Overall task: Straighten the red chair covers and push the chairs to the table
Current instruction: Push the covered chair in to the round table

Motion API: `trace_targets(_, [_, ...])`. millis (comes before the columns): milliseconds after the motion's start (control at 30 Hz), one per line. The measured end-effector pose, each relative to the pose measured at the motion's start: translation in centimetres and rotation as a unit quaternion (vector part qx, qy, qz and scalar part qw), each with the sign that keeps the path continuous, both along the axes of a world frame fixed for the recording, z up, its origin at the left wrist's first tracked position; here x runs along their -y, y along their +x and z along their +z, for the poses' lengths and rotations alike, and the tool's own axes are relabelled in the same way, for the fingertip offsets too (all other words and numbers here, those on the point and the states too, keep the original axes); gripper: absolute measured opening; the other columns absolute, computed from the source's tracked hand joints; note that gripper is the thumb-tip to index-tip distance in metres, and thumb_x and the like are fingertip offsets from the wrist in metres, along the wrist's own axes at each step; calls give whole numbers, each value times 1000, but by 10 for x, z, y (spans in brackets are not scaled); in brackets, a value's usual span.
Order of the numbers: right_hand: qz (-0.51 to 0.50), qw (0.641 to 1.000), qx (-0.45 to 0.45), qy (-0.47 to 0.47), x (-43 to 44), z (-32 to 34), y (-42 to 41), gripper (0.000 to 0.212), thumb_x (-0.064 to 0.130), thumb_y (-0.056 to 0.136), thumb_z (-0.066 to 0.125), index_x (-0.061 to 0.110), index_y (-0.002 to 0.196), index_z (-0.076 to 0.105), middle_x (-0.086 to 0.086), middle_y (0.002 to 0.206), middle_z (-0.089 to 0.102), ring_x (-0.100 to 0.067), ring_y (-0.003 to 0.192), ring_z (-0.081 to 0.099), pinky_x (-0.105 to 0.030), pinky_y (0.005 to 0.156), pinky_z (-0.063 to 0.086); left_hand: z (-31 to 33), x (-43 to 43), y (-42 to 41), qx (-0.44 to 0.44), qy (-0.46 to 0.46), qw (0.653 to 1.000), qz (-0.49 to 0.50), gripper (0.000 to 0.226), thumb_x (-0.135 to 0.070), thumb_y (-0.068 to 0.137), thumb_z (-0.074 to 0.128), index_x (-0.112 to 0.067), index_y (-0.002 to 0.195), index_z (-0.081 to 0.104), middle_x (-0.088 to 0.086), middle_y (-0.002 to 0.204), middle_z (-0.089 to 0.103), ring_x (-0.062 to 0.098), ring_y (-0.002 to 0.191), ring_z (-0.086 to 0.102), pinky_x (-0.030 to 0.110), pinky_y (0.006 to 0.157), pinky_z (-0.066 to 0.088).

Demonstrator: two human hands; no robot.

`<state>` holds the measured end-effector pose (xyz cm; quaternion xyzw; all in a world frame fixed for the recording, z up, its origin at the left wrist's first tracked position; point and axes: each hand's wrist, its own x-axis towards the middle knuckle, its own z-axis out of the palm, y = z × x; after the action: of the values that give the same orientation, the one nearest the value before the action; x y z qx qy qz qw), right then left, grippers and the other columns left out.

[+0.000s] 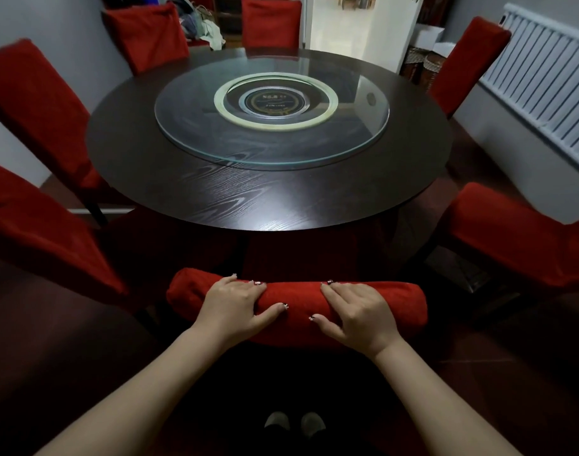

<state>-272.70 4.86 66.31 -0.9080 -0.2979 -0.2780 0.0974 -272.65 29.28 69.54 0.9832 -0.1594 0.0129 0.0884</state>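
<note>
Directly below me stands a chair with a red cover (393, 307); only the top of its backrest shows, and its seat reaches under the round dark wooden table (189, 192). My left hand (232, 307) grips the backrest top left of centre, fingers curled over the far side and thumb on the near side. My right hand (357, 315) grips the same top right of centre in the same way. Several other red-covered chairs ring the table: one at near left (41, 232), one at far left (38, 106), one at near right (518, 232).
A glass turntable (271, 116) lies on the table's middle. A white radiator (544, 80) lines the right wall. An open doorway (340, 24) is at the back. Bags (199, 21) sit on a far chair. My feet (294, 424) stand on the dark floor.
</note>
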Motion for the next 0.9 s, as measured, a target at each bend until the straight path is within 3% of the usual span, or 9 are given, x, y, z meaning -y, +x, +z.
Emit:
trace_targets(200, [21,999,16,-35,36,-1,0,54,53,87,52,4,98,72,-9,91,71,-23,78,69,-34,67,56,-2,22,-21,-22,8,1000,-19,84,-78,80,24,-20,135,50,-1,133,56,9,126,48,28,112,20])
trace_targets(367, [21,998,8,-55,69,2,1,66,61,89,41,4,96,73,-11,92,71,-25,79,70,-35,69,57,-5,39,-37,-33,-33,997,-68,92,-77,76,6,-24,142,39,-7,140,50,5,130,42,24,112,20])
trace_targets(433, [14,998,1,-58,70,2,-3,66,61,89,40,5,100,72,-10,97,71,-25,83,70,-35,73,56,1,32,-35,-44,-43,993,-97,85,-75,79,13,-24,142,40,-6,140,50,5,130,43,23,111,21])
trace_targets(600, [28,997,-30,-61,69,6,-5,68,64,89,37,8,113,68,-10,110,69,-25,95,68,-36,83,53,1,19,-27,27,36,987,-156,75,-71,78,39,-17,125,61,3,119,66,16,110,62,40,90,52])
trace_targets(733, [48,996,-31,-70,70,7,1,68,63,89,38,7,112,69,-12,109,69,-26,94,68,-36,80,53,-3,22,-23,38,13,990,-137,76,-68,70,51,-14,123,63,8,116,67,22,107,64,43,85,55])
trace_targets(900, [48,997,-19,-58,62,6,14,65,61,87,42,6,105,71,-13,102,71,-27,87,69,-36,74,56,-3,16,-15,63,-1,992,-110,74,-64,60,71,-17,117,67,4,111,70,17,99,67,33,75,57])
